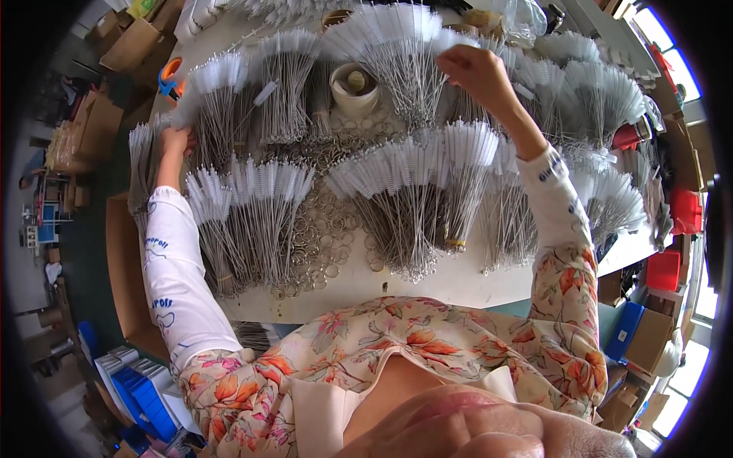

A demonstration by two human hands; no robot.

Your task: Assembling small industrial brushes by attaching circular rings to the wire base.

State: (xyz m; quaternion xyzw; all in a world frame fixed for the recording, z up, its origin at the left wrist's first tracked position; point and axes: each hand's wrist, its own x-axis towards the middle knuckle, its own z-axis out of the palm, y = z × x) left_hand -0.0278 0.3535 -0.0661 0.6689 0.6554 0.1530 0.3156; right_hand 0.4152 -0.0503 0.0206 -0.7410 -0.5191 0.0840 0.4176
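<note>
Many thin wire brushes with white bristle heads lie in fanned bundles over the table. My left hand [177, 143] is at the far-left bundles, fingers curled among the wire handles of a brush bundle [217, 99]; what they hold, if anything, is hidden. My right hand [479, 75] is raised beside the large central brush bundle [405, 46], its fingers drawn together; nothing can be made out in them. Loose metal rings [328, 240] are spread between the near bundles, with more further back. Nearer me are a left brush bundle [259, 214] and a middle brush bundle [412, 206].
The white table [336, 294] ends just before my body. A white round container [355, 95] stands amid the bundles. An orange and blue tool [169, 79] lies at the left edge. Cardboard boxes [95, 126] stand left; red bins [685, 212] are at the right.
</note>
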